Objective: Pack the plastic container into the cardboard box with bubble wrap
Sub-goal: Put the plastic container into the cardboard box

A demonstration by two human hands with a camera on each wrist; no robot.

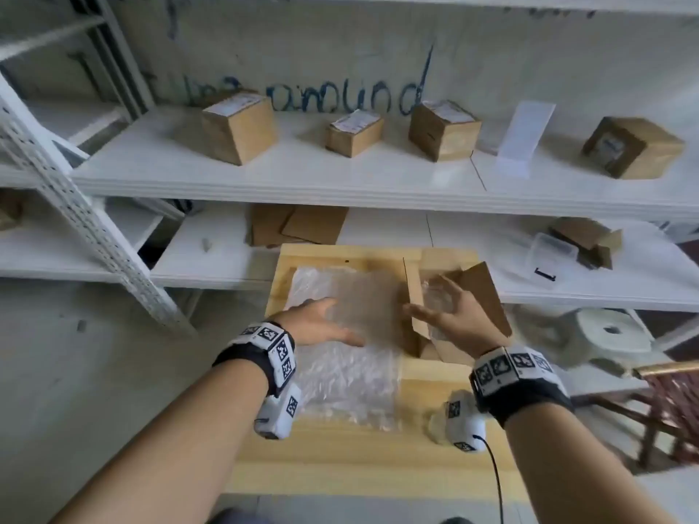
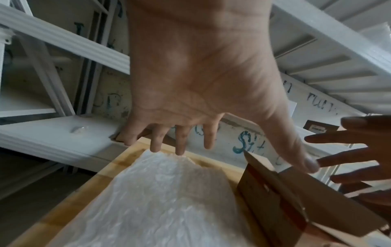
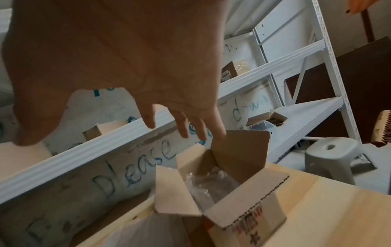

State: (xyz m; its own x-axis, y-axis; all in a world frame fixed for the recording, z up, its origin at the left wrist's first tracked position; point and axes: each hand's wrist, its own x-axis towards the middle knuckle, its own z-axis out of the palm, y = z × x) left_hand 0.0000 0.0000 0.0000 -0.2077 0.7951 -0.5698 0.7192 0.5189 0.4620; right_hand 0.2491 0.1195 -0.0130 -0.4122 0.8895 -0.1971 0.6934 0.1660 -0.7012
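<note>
An open cardboard box (image 1: 488, 296) stands on the right of the wooden table (image 1: 340, 455), its flaps up. Inside it lies a clear crinkled bundle of bubble wrap (image 3: 211, 183); what it wraps is hidden. My right hand (image 1: 450, 315) hovers just above the box opening (image 3: 243, 167), fingers (image 3: 184, 127) spread and straight, holding nothing. Loose bubble wrap sheets (image 1: 340, 372) lie flat to the left of the box. My left hand (image 1: 321, 327) is stretched out above them (image 2: 158, 200), palm down, its fingers (image 2: 180, 143) straight and its thumb near the box flap (image 2: 275, 208).
White metal shelves (image 1: 302, 179) rise behind the table with several sealed cardboard boxes (image 1: 238, 126). The lower shelf holds flat cardboard (image 1: 299, 225) and a clear plastic tub (image 1: 552, 253). A grey stool (image 1: 605, 330) and a wooden chair (image 1: 669, 410) stand to the right.
</note>
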